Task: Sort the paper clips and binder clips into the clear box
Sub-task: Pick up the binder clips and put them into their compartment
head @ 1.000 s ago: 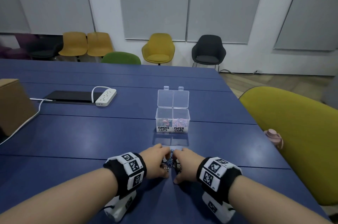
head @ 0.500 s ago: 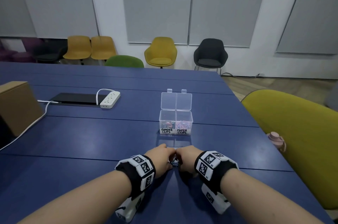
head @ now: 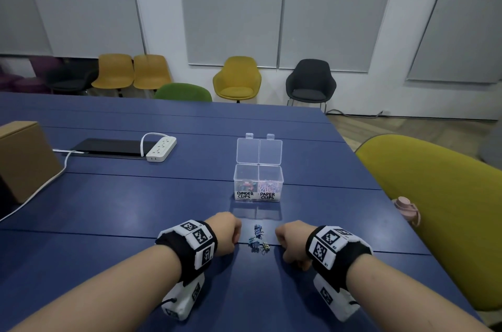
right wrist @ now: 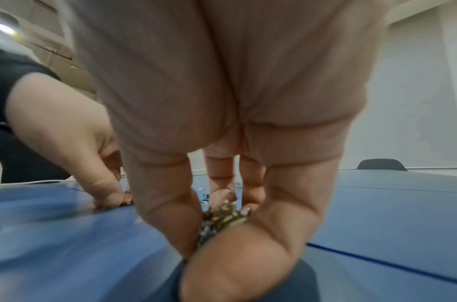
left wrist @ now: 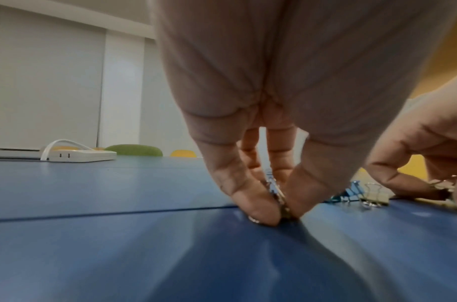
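On the blue bench (head: pixel 114 196), near edge: small pile of loose binder clips (head: pixel 258 240) sits between the two hands, on a seam line. Left hand (head: pixel 224 234) at 9 o'clock of the pile, fingers (left wrist: pixel 250 196) bunched tip-down on the bench, pinching a small metallic clip (left wrist: pixel 276 192); type not readable. Right hand (head: pixel 292 244) at 3 o'clock of the pile, fingers (right wrist: pixel 170 214) and thumb clenched around a cluster of clips (right wrist: pixel 222 218), tips at the bench surface; blurred, so clip kind unclear. Neither hand touches the pile as seen from the head view. Clear box (head: pixel 258 182) stands at 12 o'clock from the pile, near but apart, both lids flipped up and back. Left compartment labelled BINDER CLIPS holds coloured clips, right one labelled PAPER CLIPS holds pinkish ones. At 10 o'clock, well apart: white power strip (head: pixel 161 149) beside a black flat device (head: pixel 108 147). Cardboard box (head: pixel 24 160) at far 9 o'clock. Yellow-green chair (head: pixel 434 209) at 3 o'clock off the bench edge.
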`<action>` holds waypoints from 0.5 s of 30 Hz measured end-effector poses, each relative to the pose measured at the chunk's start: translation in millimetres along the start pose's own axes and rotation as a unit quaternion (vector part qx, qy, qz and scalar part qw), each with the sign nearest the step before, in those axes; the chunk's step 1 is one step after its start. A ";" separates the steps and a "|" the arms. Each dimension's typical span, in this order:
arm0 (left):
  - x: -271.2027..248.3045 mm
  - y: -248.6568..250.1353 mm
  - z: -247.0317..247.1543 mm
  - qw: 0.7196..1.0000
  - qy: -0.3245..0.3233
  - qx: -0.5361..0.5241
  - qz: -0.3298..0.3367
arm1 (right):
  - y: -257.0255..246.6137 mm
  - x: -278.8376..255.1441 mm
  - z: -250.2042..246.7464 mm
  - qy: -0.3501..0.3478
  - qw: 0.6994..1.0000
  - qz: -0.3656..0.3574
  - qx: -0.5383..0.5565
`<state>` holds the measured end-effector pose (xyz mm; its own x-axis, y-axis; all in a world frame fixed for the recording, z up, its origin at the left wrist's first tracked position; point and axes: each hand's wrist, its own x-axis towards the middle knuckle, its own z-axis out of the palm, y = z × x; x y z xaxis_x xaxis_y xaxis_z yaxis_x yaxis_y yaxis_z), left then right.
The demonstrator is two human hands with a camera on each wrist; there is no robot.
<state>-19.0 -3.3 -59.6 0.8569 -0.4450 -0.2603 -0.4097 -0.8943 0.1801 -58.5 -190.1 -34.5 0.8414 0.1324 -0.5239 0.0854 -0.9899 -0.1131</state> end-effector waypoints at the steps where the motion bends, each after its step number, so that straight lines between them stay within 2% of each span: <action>1: 0.1 0.3 -0.8 1.000 -0.008 0.007 0.000 | -1.8 -2.6 -0.4 0.007 1.000 -0.007 -0.013; 8: -2.3 6.7 -1.9 0.995 -0.051 0.082 -0.025 | -3.4 -7.5 3.2 0.027 0.997 -0.028 -0.067; 10: -3.9 6.7 -3.0 0.996 -0.048 0.075 -0.032 | -2.5 -7.5 4.3 0.035 0.997 -0.036 -0.064; 13: -5.6 -2.8 -6.8 0.998 -0.034 -0.012 -0.053 | 4.7 -7.0 7.2 0.049 0.998 -0.031 0.005; 15: -8.1 -12.1 -10.2 0.981 -0.021 -0.176 -0.081 | 13.9 -3.4 11.0 0.051 0.987 -0.025 0.151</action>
<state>-17.8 11.6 -50.0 0.8846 -0.3077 -0.3504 -0.1305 -0.8848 0.4473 -66.0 -203.7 -43.6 0.8908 0.1596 -0.4254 -0.0216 -0.9204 -0.3905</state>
